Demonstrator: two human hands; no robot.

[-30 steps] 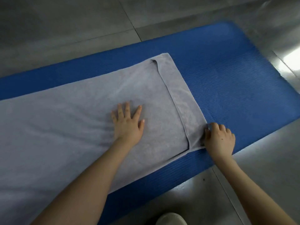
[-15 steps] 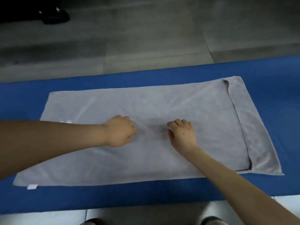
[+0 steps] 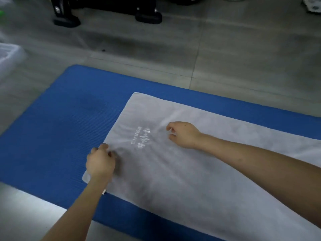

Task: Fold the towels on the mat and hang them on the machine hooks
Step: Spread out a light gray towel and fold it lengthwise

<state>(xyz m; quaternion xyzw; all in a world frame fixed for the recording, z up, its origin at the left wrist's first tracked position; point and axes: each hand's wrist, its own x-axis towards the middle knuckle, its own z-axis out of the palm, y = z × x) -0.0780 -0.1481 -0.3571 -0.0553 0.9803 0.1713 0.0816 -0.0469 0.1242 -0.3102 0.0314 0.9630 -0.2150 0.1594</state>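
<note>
Grey towel (image 3: 191, 180) is lying spread flat along the blue mat (image 3: 60, 127), its short end facing the mat's bare left part and its long body running off the right of the view; a pale printed logo (image 3: 141, 138) is showing on the cloth near that end, and a small white tag (image 3: 104, 192) is sticking out at the near corner. The left hand (image 3: 100, 160) is resting at the short edge with its fingers curled tight, pinching the cloth there, with shallow wrinkles fanning out from the grip. The right hand (image 3: 184, 134) is lying farther in, beyond the logo, with fingers bent and thumb close to forefinger, nipping a small ridge of cloth; creases are running toward it. The logo is sitting between the two hands. The mat is lying on a grey tiled floor (image 3: 156, 58). Beyond it, black machine feet (image 3: 147, 14) are standing at the top of the view, and a translucent plastic box (image 3: 8, 56) is showing at the left edge.
</note>
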